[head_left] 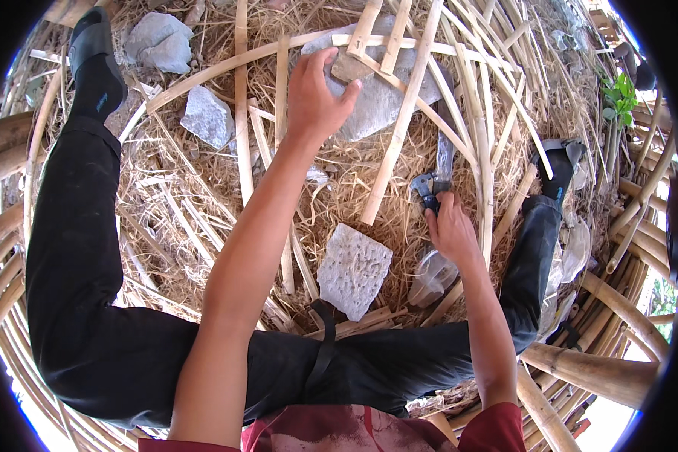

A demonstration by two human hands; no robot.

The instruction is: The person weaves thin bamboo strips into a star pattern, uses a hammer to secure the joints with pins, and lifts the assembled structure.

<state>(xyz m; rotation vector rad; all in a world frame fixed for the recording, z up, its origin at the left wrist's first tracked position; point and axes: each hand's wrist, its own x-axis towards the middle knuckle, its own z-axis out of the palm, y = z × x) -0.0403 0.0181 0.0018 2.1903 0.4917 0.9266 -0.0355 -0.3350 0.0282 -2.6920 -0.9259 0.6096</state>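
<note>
My left hand (318, 94) reaches to the edge of a large flat grey stone (377, 109), its thumb and index finger apart and nothing between them. Just beside those fingertips lies a small brown stone (350, 68), partly under pale split-bamboo strips (403, 113). Lower and to the right, my right hand (453, 230) is closed around the dark handle of what looks like a pair of pincers (425, 185) with a bluish head. A grey metal blade (444, 154) lies against the pincers; its far end is hidden beneath a strip.
A pitted, light grey block (354, 271) sits between my legs, near a clear plastic container (432, 279). Pale rocks (207, 117) rest at the left. Shavings and long bamboo strips (241, 98) cover the ground. Thick bamboo poles (595, 373) stand at the right, beside a green plant (619, 98).
</note>
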